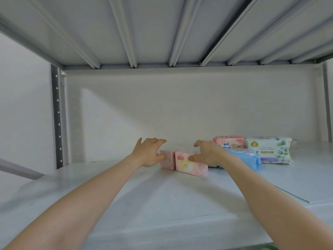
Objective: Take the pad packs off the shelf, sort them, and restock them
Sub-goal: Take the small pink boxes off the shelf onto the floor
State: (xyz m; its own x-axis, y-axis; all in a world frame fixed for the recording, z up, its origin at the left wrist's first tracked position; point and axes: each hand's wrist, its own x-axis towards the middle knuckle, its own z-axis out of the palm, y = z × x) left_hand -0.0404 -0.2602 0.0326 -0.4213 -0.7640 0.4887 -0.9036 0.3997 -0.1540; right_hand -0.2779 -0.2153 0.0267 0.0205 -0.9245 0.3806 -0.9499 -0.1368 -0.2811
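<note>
1. The left hand (149,153) reaches deep onto the shelf (162,199). Its fingers are spread and only slightly bent, and they grip nothing. Its thumb tip is at the near end of a small pale pink pack (168,161), which lies just to that hand's right.
2. The right hand (207,153) arches over a larger pink pack (191,165). Its thumb lies against the pack's front face and its fingers curve over the top. The blur hides whether they clamp the far side, so I cannot tell if the pack is gripped.
3. The two pink packs touch side by side on the shelf, between the hands.
4. A blue pack (248,157) lies under and just right of the right wrist.
5. Beyond that hand, a pink pack with blue lettering (232,142) stands at the back. A white pack with green leaves (270,150) is further to the right.
</note>
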